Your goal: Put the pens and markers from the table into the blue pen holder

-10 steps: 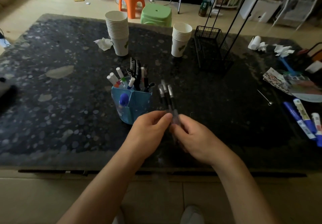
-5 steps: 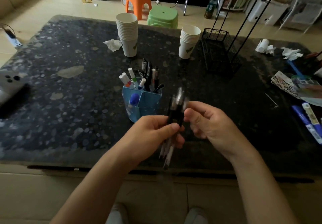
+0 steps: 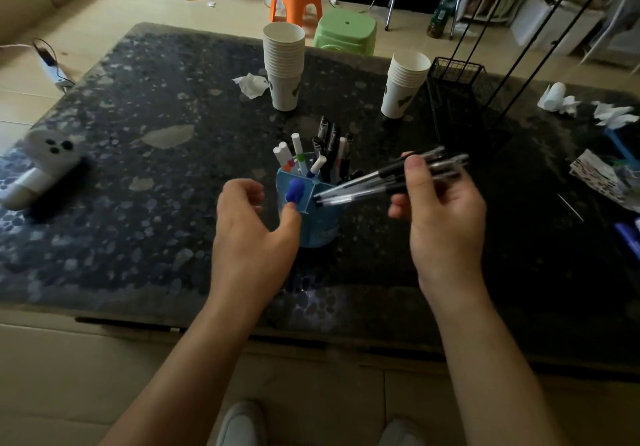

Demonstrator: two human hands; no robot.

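Note:
The blue pen holder point(image 3: 322, 229) stands mid-table, with several markers point(image 3: 297, 149) and black pens point(image 3: 331, 140) upright in its compartments. My right hand point(image 3: 441, 218) grips a bundle of clear black-capped pens point(image 3: 374, 182), held nearly level, their tips just over the holder's right rim. My left hand point(image 3: 251, 234) hovers empty with fingers apart at the holder's left side, thumb close to its front wall. Blue markers point(image 3: 628, 236) lie at the table's right edge.
Two stacks of paper cups point(image 3: 284, 67) point(image 3: 403, 85) stand behind the holder, a black wire basket point(image 3: 460, 99) to their right. Crumpled tissues point(image 3: 254, 85), papers point(image 3: 601, 175) and a thin pin point(image 3: 569, 207) lie about. A white device point(image 3: 41, 165) rests at the left edge.
My left hand let go of the pen bundle and opened beside the holder. My right hand swung the pens from upright to nearly level, tips toward the holder.

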